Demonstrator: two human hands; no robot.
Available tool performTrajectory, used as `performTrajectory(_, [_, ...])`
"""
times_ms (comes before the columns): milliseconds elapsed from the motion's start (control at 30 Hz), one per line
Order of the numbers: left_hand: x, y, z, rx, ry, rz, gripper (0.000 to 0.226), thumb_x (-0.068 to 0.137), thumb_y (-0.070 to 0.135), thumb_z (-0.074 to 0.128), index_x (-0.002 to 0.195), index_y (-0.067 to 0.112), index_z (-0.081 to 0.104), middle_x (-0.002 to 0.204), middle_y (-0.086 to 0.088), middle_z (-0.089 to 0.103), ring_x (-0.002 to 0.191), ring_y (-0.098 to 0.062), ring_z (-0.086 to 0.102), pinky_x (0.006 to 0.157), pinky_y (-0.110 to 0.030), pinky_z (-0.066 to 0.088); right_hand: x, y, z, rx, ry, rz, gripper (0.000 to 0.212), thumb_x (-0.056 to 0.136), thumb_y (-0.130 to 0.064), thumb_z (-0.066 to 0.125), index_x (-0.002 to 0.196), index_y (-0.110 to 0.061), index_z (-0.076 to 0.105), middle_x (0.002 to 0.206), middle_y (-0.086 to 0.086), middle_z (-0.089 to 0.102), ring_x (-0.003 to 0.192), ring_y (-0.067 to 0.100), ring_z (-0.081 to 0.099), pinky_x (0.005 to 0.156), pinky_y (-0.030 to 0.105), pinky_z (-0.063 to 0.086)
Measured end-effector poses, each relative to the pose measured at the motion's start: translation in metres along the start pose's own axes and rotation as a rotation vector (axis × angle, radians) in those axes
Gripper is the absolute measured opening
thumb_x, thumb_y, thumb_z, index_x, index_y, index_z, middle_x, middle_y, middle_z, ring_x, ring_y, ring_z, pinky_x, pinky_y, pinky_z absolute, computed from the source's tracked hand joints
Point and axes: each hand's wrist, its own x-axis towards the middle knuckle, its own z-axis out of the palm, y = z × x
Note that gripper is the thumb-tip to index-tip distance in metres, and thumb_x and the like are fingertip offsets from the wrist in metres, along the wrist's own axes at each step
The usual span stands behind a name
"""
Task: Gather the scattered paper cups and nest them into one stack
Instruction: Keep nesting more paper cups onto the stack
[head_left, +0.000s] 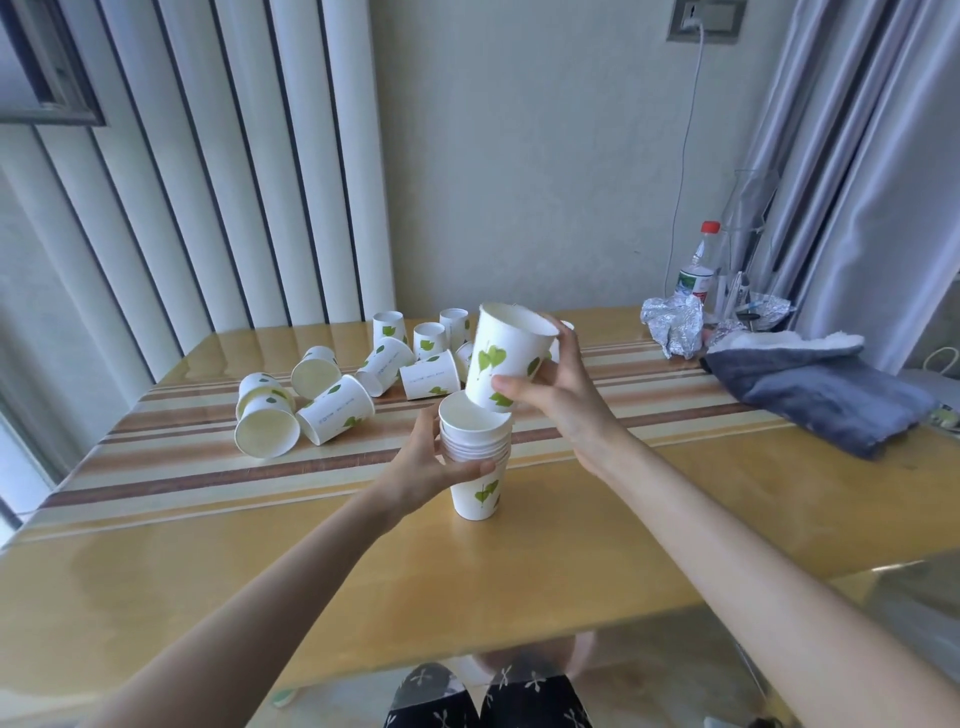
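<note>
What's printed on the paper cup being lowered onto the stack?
Green leaves on white, seen clearly in the head view on the cup in the right hand.

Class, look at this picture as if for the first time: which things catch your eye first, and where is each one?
At the centre, the right hand tilts a leaf-printed cup into the stack, which the left hand steadies on the table. Behind and to the left lie the scattered cups, some tipped over, some upright. At the far right edge sit a grey towel and crumpled foil.
</note>
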Motion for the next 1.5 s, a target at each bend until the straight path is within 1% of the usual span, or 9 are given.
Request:
performTrajectory(167, [-0.004,-0.006,-0.001,-0.004,-0.004,-0.001,0.088,0.072,0.025,0.079,0.14,0.022,0.024,0.135,0.006,0.043,0.125,-0.013,0.043,0.095,-0.029,0.038,-0.002,0.015,0.016,-0.047,-0.04,-0.014,0.082,0.077,-0.007,0.071,0.133,-0.046,0.025,0.129,0.002,0.055,0.109,0.015,0.06,0.086,0.025,0.05])
performTrajectory(433, [-0.002,-0.013,-0.01,0.003,-0.002,0.005,0.083,0.071,0.028,0.079,0.136,0.024,0.029,0.138,-0.001,0.048,0.126,-0.017,0.048,0.106,-0.042,0.04,-0.004,0.037,0.019,-0.351,-0.032,-0.029,0.039,0.086,-0.037,0.061,0.124,-0.033,0.054,0.136,-0.005,0.036,0.133,0.013,0.026,0.113,0.037,0.027])
performTrajectory(667, [-0.002,-0.013,-0.009,-0.014,0.012,0.01,0.074,0.071,0.026,0.079,0.128,0.028,0.033,0.135,-0.001,0.049,0.125,-0.018,0.048,0.104,-0.041,0.042,-0.004,0.054,0.021,-0.427,-0.015,-0.012,0.044,0.086,-0.048,0.048,0.127,-0.034,0.056,0.146,0.004,0.038,0.138,0.021,0.026,0.115,0.046,0.024])
performTrajectory(867, [-0.006,-0.001,-0.024,-0.045,-0.024,0.048,0.076,0.075,0.047,0.067,0.138,0.018,0.035,0.132,0.004,0.052,0.117,-0.005,0.054,0.085,-0.016,0.049,-0.002,0.041,0.011,-0.231,-0.019,-0.025,0.033,0.095,-0.031,0.048,0.119,-0.015,0.063,0.135,0.001,0.048,0.125,0.006,0.042,0.103,0.019,0.032])
performTrajectory(967, [0.004,0.011,-0.045,-0.02,0.085,0.055,0.071,0.078,0.064,0.053,0.131,0.017,0.045,0.126,0.001,0.058,0.114,-0.008,0.056,0.091,-0.027,0.048,0.011,0.032,-0.004,-0.186,0.028,-0.022,0.032,0.097,-0.027,0.043,0.115,-0.008,0.063,0.125,0.001,0.059,0.113,0.002,0.05,0.095,0.012,0.036])
performTrajectory(1100, [0.043,0.019,-0.064,0.066,0.224,0.044,0.037,0.089,0.037,0.057,0.118,0.015,0.054,0.11,0.008,0.06,0.106,-0.015,0.058,0.085,-0.024,0.044,0.046,0.036,-0.02,-0.269,0.046,0.081,0.028,0.094,-0.018,0.049,0.119,-0.011,0.06,0.124,0.003,0.056,0.112,0.011,0.049,0.087,0.021,0.036])
performTrajectory(1233, [0.096,0.01,-0.072,0.12,0.252,-0.014,0.043,0.086,0.02,0.064,0.126,0.009,0.05,0.125,-0.002,0.054,0.112,-0.021,0.056,0.089,-0.032,0.046,0.089,0.059,-0.025,-0.374,0.023,0.207,0.035,0.09,-0.014,0.055,0.124,-0.009,0.056,0.117,0.002,0.052,0.124,0.017,0.047,0.093,0.024,0.033])
performTrajectory(1367, [0.142,-0.008,-0.071,0.223,0.259,-0.046,0.052,0.084,0.017,0.066,0.131,0.007,0.045,0.137,-0.01,0.049,0.125,-0.024,0.048,0.085,-0.03,0.043,0.125,0.088,-0.021,-0.474,-0.006,0.253,0.044,0.087,-0.019,0.059,0.129,-0.01,0.05,0.137,0.009,0.049,0.131,0.02,0.043,0.094,0.025,0.035])
performTrajectory(1500, [0.171,-0.021,-0.065,0.337,0.265,-0.062,0.061,0.083,0.018,0.068,0.136,0.006,0.04,0.141,-0.012,0.044,0.13,-0.025,0.043,0.098,-0.028,0.035,0.146,0.103,-0.013,-0.529,0.034,0.228,0.059,0.086,-0.021,0.063,0.138,-0.006,0.039,0.143,0.011,0.044,0.131,0.023,0.043,0.092,0.023,0.032])
